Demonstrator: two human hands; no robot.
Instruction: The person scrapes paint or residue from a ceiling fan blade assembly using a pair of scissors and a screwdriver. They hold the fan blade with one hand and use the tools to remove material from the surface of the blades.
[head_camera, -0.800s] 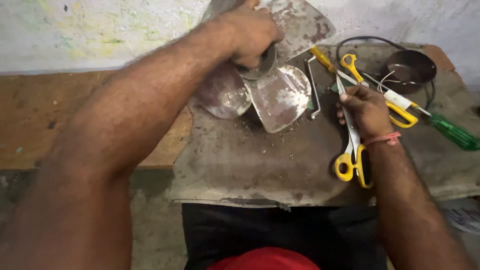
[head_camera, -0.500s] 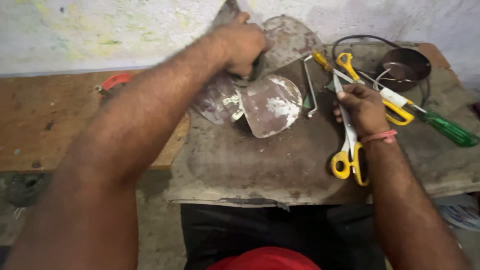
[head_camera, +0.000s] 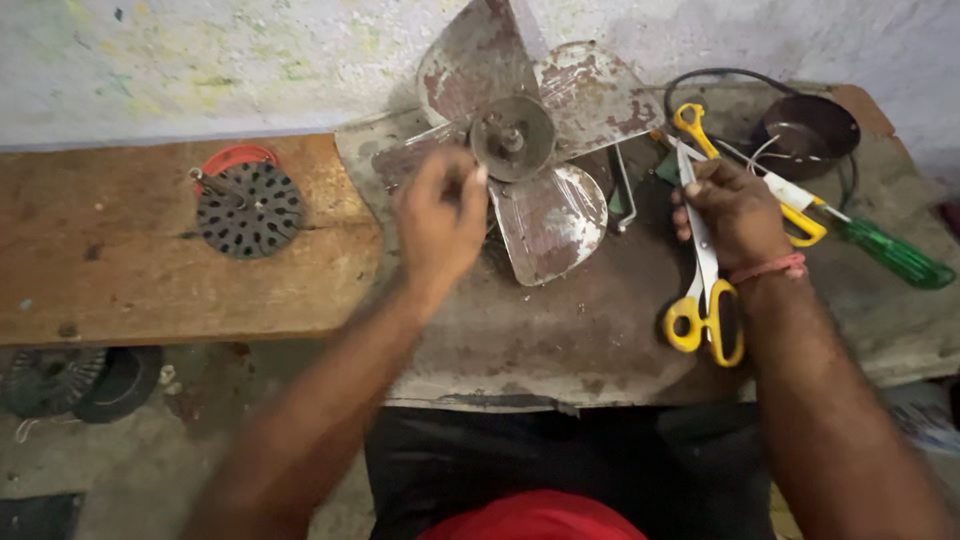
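Observation:
A rusty metal fan blade assembly (head_camera: 545, 215) with a round hub (head_camera: 512, 137) lies on a worn grey mat (head_camera: 560, 330), leaning against the wall. My left hand (head_camera: 438, 215) hovers over its left blade with bent fingers, fingertips just left of the hub; motion blur hides whether it grips anything. My right hand (head_camera: 735, 210) is closed over the blades of yellow-handled scissors (head_camera: 703, 318), pressing them on the mat right of the fan.
A perforated round metal cover with a red ring (head_camera: 248, 205) sits on the wooden bench (head_camera: 150, 290). A second pair of yellow scissors (head_camera: 695, 122), a green-handled screwdriver (head_camera: 895, 258), a dark bowl (head_camera: 812, 128) and a bent metal rod (head_camera: 625, 190) lie at the right.
My left hand has let go of the fan hub and drawn back toward me. The fan now rests flatter with the hub facing up. The perforated cover has come into view.

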